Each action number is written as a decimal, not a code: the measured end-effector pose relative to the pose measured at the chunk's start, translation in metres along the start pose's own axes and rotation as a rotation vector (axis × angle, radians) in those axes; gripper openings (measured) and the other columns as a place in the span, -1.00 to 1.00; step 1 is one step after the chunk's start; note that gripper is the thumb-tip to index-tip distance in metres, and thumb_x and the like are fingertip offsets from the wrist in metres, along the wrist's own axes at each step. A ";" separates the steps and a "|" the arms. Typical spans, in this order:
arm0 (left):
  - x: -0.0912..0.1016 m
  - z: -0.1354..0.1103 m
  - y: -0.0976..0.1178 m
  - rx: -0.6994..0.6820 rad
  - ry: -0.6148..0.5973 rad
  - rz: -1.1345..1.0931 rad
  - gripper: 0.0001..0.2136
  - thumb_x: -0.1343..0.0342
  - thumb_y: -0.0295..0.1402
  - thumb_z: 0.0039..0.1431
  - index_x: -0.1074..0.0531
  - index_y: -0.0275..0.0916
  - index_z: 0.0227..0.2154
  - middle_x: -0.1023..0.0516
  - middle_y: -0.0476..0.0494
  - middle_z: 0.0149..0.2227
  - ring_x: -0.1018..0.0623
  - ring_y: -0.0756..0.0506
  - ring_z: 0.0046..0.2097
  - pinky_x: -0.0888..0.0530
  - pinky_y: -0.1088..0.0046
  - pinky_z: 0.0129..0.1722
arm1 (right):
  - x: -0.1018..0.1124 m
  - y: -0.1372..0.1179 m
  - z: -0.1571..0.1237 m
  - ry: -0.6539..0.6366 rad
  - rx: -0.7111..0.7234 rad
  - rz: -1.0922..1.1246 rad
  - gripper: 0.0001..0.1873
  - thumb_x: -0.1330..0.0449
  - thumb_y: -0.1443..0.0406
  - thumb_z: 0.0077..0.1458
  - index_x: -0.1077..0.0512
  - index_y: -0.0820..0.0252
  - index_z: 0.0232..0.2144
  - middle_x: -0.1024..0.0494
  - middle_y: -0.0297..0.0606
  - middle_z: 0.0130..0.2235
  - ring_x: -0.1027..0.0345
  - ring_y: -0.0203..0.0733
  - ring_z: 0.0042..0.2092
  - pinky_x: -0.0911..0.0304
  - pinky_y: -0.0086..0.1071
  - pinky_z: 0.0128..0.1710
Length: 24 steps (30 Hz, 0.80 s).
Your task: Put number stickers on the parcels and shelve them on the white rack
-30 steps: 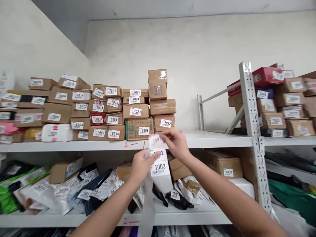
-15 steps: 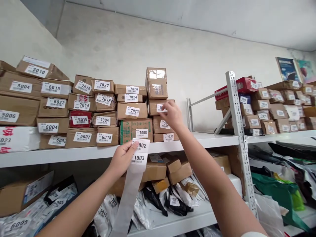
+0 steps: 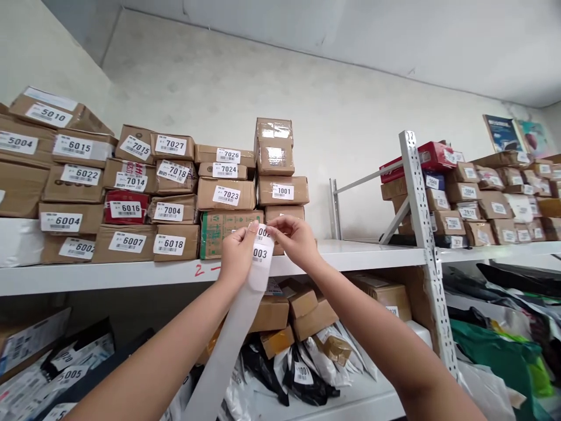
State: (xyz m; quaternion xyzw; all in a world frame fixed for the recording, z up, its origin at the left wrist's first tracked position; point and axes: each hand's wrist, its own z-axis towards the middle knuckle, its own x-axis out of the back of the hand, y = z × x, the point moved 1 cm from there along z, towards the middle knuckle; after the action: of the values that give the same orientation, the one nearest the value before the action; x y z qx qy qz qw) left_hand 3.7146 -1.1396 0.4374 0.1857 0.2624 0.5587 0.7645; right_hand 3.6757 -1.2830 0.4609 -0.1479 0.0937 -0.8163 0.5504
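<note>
My left hand (image 3: 239, 251) pinches the upper end of a long strip of number labels (image 3: 261, 255), whose backing paper hangs down toward the bottom of the view. Two printed labels show on it, ending in 002 and 003, partly covered by my fingers. At the strip's top right edge, the fingertips of my right hand (image 3: 294, 238) are closed on the corner of the 002 label. Just above and behind my right hand, a brown cardboard box (image 3: 289, 182) bears a label reading 1001. Two unlabelled-looking taped boxes (image 3: 274, 158) are stacked on it.
Rows of numbered cardboard boxes (image 3: 175, 210) line the upper white shelf (image 3: 372, 257). Beneath, a lower shelf (image 3: 346, 403) holds bagged parcels and small boxes. A perforated metal post (image 3: 414, 187) stands at the right, with another loaded shelf beyond it.
My right hand has come down from the 1001 box to the strip's top edge. My left hand has moved slightly right and up with the strip, and the view has shifted a little.
</note>
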 end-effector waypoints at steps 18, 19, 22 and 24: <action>0.008 0.033 0.030 -0.272 -0.262 0.132 -0.61 -0.18 0.00 0.19 -0.53 -0.28 -0.46 -0.48 -0.07 -0.37 -0.40 -0.05 -0.30 -0.32 0.49 -0.29 | 0.048 -0.054 0.186 0.234 0.224 -0.880 -0.40 -0.43 0.41 -0.03 -0.41 0.13 0.07 -0.42 -0.17 -0.16 -0.41 -0.05 -0.16 -0.35 -0.05 -0.04; 0.009 0.033 0.031 -0.286 -0.256 0.125 -0.61 -0.17 0.00 0.20 -0.54 -0.28 -0.44 -0.50 -0.08 -0.34 -0.42 -0.05 -0.28 -0.34 0.49 -0.27 | 0.048 -0.056 0.180 0.280 0.216 -0.887 -0.33 -0.44 0.41 -0.05 -0.37 0.10 0.12 -0.41 -0.13 -0.10 -0.41 -0.03 -0.16 -0.36 -0.03 -0.06; 0.008 0.033 0.037 -0.273 -0.235 0.127 -0.61 -0.17 0.00 0.19 -0.57 -0.28 -0.39 -0.54 -0.09 -0.34 -0.44 -0.06 -0.29 -0.35 0.48 -0.29 | 0.049 -0.063 0.150 0.316 0.273 -0.729 -0.63 -0.39 0.33 0.05 -0.46 0.16 -0.07 -0.43 -0.11 -0.05 -0.42 -0.13 -0.21 -0.39 -0.12 -0.12; 0.006 0.031 0.041 -0.238 -0.196 0.054 -0.65 -0.23 -0.02 0.13 -0.59 -0.26 -0.33 -0.56 -0.08 -0.34 -0.45 -0.07 -0.30 -0.38 0.48 -0.31 | 0.047 -0.064 0.126 0.083 0.262 -0.507 -0.83 -0.29 0.21 0.18 -0.49 0.17 -0.23 -0.51 -0.18 -0.15 -0.43 -0.22 -0.25 -0.41 -0.25 -0.20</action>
State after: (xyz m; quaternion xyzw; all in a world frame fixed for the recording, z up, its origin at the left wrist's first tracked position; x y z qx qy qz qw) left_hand 3.7038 -1.1209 0.4848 0.1543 0.1134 0.5857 0.7876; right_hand 3.6471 -1.3018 0.6063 -0.0606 -0.0302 -0.9385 0.3387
